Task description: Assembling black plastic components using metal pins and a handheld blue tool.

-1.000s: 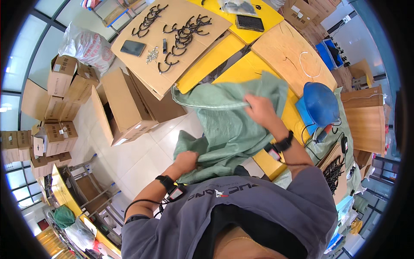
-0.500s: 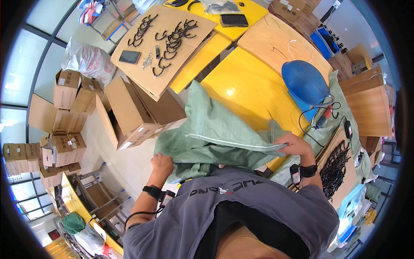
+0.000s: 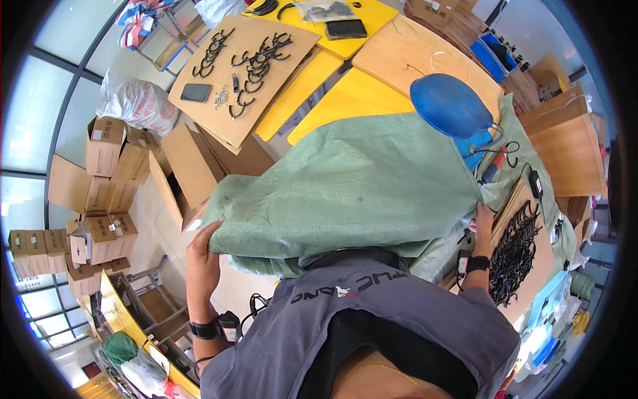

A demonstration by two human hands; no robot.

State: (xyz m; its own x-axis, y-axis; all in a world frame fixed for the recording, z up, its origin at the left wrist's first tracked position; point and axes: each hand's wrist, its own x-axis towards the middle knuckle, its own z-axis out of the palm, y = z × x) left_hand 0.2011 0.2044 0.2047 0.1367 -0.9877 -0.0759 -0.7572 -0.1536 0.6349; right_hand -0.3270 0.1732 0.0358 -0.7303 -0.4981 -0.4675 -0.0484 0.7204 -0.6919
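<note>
Green cloth: wide, close before the body, hiding part of the yellow table; seems at the spreading step; next, likely needs pulling flat.
Left hand: gripping the left edge.
Right hand: pinching the right edge.

Broad green sheet partly over yellow table

Past the green sheet, a blue dome obstructs; left is passable.

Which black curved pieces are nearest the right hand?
The dense heap beside the right hand; the looser rows lie farther away, beyond the green sheet.
</note>
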